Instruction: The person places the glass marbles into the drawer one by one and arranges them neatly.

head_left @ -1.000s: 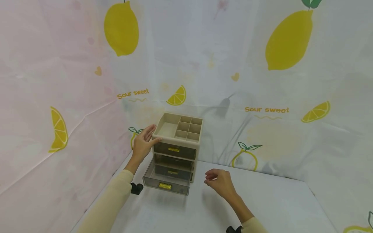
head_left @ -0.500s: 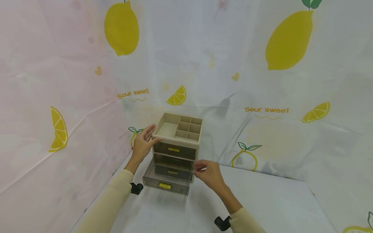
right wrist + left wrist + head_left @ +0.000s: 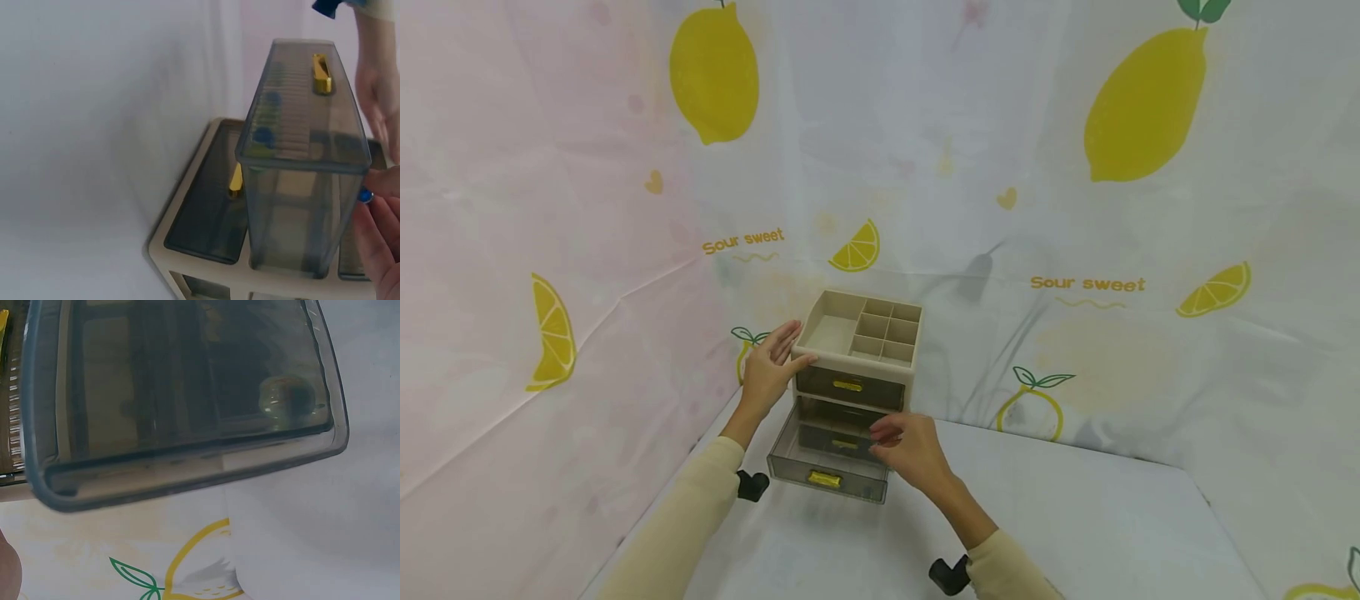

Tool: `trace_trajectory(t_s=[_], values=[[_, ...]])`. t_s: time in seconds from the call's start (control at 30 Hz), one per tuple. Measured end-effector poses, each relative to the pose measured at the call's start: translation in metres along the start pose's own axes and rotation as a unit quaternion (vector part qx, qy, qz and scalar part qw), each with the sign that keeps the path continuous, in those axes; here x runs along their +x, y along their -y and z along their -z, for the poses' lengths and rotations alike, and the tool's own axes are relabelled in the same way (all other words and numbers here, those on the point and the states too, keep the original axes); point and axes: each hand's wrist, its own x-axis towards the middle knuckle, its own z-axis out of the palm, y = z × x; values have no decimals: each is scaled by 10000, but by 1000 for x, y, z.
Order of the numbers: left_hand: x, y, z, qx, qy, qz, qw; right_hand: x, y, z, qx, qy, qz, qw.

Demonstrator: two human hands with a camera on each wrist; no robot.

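Note:
A beige desktop drawer organizer (image 3: 855,362) with smoky see-through drawers stands in the head view. One lower drawer (image 3: 827,467) with a yellow handle is pulled out. My left hand (image 3: 769,371) rests on the organizer's upper left corner, thumb on the front edge and fingers along the side. Over the open drawer's right side, my right hand (image 3: 910,450) has its thumb and fingers together. In the right wrist view they pinch a small blue shiny thing (image 3: 365,195), mostly hidden; its kind cannot be told. Blue spots (image 3: 264,136) show through the drawer front there.
Atop the organizer sits a divided tray (image 3: 886,329) with several small compartments. The top drawer (image 3: 848,387) is closed. White table surface (image 3: 1060,517) extends to the right. A lemon-print cloth (image 3: 925,167) hangs behind and at the left.
My right hand has moved left, from beside the organizer to over the open drawer's right side. The left hand and the drawer have stayed where they were.

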Motion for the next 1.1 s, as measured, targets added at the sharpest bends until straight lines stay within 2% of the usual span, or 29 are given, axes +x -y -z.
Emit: trace_trajectory(t_s=[0.23,0.37,0.57,0.77,1.1], values=[[1,9,1,-21,-43,-64,10000,2,1,-12,-169,337,-29,9993],[0,4,1,-74,-12,-9,10000,4,0,-16,-260,570,-51,9980],[0,5,1,-143,16,23,9999,10,4,-20,-472,957,-115,9942],[0,5,0,-182,38,22,9998,15,7,-22,-887,1441,-136,9855],[0,6,1,-203,64,85,9997,26,15,-23,-1548,2119,-338,9644]])
